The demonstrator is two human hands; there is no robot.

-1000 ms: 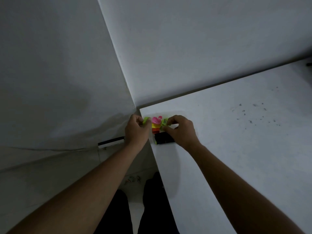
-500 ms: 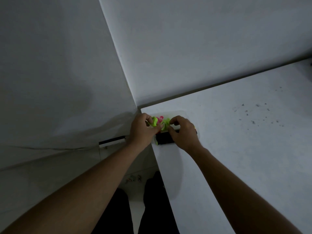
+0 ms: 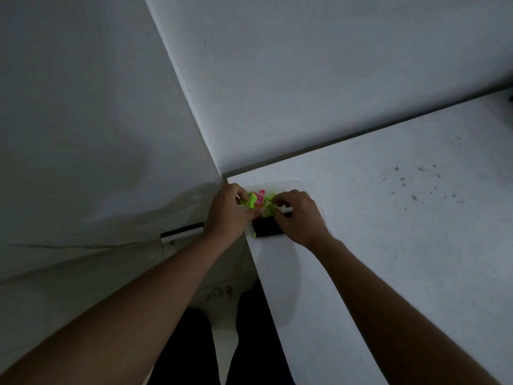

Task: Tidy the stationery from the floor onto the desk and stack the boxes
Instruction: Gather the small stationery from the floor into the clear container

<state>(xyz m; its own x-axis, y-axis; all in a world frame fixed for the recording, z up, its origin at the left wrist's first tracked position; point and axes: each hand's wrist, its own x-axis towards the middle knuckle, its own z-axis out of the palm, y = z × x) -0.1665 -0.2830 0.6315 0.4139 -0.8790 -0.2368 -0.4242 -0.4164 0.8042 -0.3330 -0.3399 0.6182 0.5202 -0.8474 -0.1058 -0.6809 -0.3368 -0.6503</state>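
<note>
At the near-left corner of the white desk (image 3: 388,245) lies a cluster of small neon stationery pieces, green (image 3: 251,202) and pink (image 3: 260,196), next to a black box (image 3: 266,230). My left hand (image 3: 229,215) pinches a green piece at the cluster's left side. On the right, the curled fingers of my right hand (image 3: 299,218) pinch another green piece (image 3: 269,208), and this hand partly covers the black box. A faint clear tray or lid (image 3: 298,186) seems to lie under the pieces.
Two grey walls meet just behind the desk corner. Down on the floor, left of the desk edge, lie a few small clips (image 3: 219,292) near my dark trouser legs (image 3: 194,343). Dark specks (image 3: 422,184) dot the desk to the right.
Both hands have closed in on the neon pieces. The left hand moved right onto the cluster, and the coloured stack is now mostly covered by fingers.
</note>
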